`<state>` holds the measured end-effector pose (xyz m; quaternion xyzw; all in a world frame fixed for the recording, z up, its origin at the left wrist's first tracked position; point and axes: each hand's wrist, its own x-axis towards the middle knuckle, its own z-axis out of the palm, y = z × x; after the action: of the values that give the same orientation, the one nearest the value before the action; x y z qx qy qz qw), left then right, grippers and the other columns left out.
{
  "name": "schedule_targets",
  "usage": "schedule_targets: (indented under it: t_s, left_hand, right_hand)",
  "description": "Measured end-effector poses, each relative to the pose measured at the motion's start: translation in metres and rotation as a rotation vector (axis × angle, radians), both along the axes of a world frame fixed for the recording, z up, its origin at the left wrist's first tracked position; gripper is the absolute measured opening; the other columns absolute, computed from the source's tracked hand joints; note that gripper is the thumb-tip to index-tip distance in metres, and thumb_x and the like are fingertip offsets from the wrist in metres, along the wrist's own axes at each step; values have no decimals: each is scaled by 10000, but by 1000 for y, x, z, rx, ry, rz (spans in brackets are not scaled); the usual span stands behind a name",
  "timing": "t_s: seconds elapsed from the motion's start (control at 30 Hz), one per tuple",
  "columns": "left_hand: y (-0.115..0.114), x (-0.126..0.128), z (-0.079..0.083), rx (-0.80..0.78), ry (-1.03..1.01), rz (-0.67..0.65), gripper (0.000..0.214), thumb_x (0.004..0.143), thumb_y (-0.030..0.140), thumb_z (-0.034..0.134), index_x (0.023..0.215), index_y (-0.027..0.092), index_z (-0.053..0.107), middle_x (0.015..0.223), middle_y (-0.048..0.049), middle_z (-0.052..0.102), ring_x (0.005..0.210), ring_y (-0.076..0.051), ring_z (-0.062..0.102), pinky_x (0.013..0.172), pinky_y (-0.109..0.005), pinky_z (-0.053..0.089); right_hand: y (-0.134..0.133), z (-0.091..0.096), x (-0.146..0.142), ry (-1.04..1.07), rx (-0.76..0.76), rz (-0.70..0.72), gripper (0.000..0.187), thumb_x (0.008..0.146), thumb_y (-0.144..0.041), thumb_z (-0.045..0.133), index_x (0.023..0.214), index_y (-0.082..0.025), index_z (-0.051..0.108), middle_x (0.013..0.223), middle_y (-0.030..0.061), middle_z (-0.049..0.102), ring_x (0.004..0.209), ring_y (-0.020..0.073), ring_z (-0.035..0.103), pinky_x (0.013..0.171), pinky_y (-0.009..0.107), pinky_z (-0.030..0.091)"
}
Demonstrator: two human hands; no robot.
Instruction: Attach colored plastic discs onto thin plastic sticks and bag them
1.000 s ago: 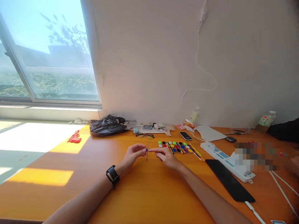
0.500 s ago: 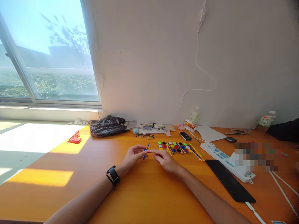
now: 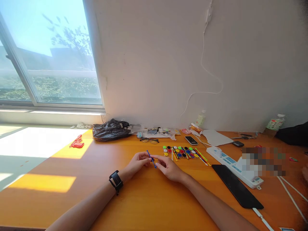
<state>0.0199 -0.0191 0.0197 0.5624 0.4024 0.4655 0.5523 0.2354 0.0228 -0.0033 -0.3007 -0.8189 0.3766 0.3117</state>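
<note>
A thin blue plastic stick [image 3: 152, 159] with flared ends is held above the table, tilted with its top toward the left. My left hand [image 3: 138, 163], with a dark watch [image 3: 116, 180] on the wrist, pinches it near the middle between thumb and fingers. From the other side, my right hand [image 3: 170, 168] closes on the stick, index fingertip near the middle and thumb at the lower end. The fingers hide part of it. Just beyond my right hand lie several coloured round discs [image 3: 177, 150] and a bundle of coloured sticks [image 3: 201, 156].
A white power strip [image 3: 226, 159] and a black tablet-like device [image 3: 237, 186] lie on the right. Glasses [image 3: 149, 140], a black plastic bag [image 3: 110, 130] and a phone [image 3: 191, 140] are toward the wall. On the left lies a red toy gun [image 3: 77, 142].
The blue stick has turned from leaning right to leaning left at its top. My right thumb has come to its lower end, and the right hand has shifted slightly left.
</note>
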Motion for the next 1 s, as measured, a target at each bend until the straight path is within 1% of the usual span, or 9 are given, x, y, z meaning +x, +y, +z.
schedule_targets:
  t_s: [0.17, 0.27, 0.33, 0.5, 0.57, 0.67, 0.83, 0.9, 1.0]
  left_hand:
    - [2, -3, -3, -23, 84, 22, 467, 742, 559, 878, 825, 123, 734, 791, -51, 717, 717, -161, 647, 712, -269, 488]
    - [10, -6, -11, 4, 99, 49, 472, 734, 533, 893, 927, 133, 733, 821, -71, 750, 727, -178, 673, 722, -286, 512]
    - [16, -8, -16, 74, 115, 88, 527, 710, 536, 908, 1015, 144, 732, 857, -85, 773, 754, -194, 691, 733, -295, 520]
    - [20, -10, -25, 254, 327, 54, 439, 783, 568, 832, 847, 139, 764, 891, -117, 781, 770, -212, 693, 699, -290, 497]
    - [18, -9, -27, 335, 397, 52, 384, 811, 534, 812, 832, 153, 768, 863, -98, 775, 754, -199, 674, 697, -284, 490]
    - [15, -7, -28, 445, 483, 54, 267, 867, 451, 759, 875, 185, 774, 867, -74, 774, 762, -191, 660, 714, -279, 485]
    - [11, -7, -22, 441, 747, 155, 150, 876, 343, 684, 862, 212, 756, 781, -45, 732, 676, -178, 607, 631, -274, 386]
    - [10, -9, -19, 405, 862, 259, 144, 872, 333, 669, 821, 210, 724, 756, -41, 708, 649, -178, 583, 611, -281, 330]
    - [11, -14, -19, 379, 947, 397, 166, 870, 341, 670, 775, 207, 651, 774, -45, 694, 667, -186, 575, 614, -290, 285]
  right_hand:
    - [-4, 2, 0, -44, 6, 20, 452, 991, -433, 640, 1386, -217, 684, 836, 0, 635, 673, 132, 468, 680, 266, 426]
    - [-3, 2, 0, -55, 44, -3, 383, 995, -388, 623, 1320, -205, 711, 832, 0, 652, 663, 129, 479, 654, 256, 409]
    - [-2, 1, 0, -68, 73, -38, 323, 1005, -359, 596, 1241, -196, 743, 806, 3, 657, 663, 134, 495, 643, 253, 399]
    - [-2, 2, 1, -135, 162, -63, 271, 1008, -303, 576, 1154, -197, 779, 932, 54, 746, 766, 173, 601, 702, 272, 429]
    - [-4, 4, 1, -174, 214, -49, 259, 1010, -264, 557, 1118, -196, 783, 1020, 73, 763, 849, 191, 638, 758, 284, 445]
    - [-4, 8, 2, -241, 303, -80, 231, 1000, -263, 579, 1117, -193, 767, 986, 77, 747, 872, 201, 637, 790, 295, 448]
    - [13, 13, 14, -253, 438, -339, 166, 983, -261, 594, 1026, -179, 732, 971, 73, 712, 915, 210, 625, 839, 310, 431]
    - [23, 15, 23, -319, 429, -477, 139, 963, -258, 608, 981, -177, 719, 917, 63, 699, 880, 212, 618, 797, 303, 411]
    - [32, 17, 33, -428, 392, -551, 135, 951, -270, 614, 906, -182, 706, 848, 52, 684, 837, 208, 603, 724, 287, 369]
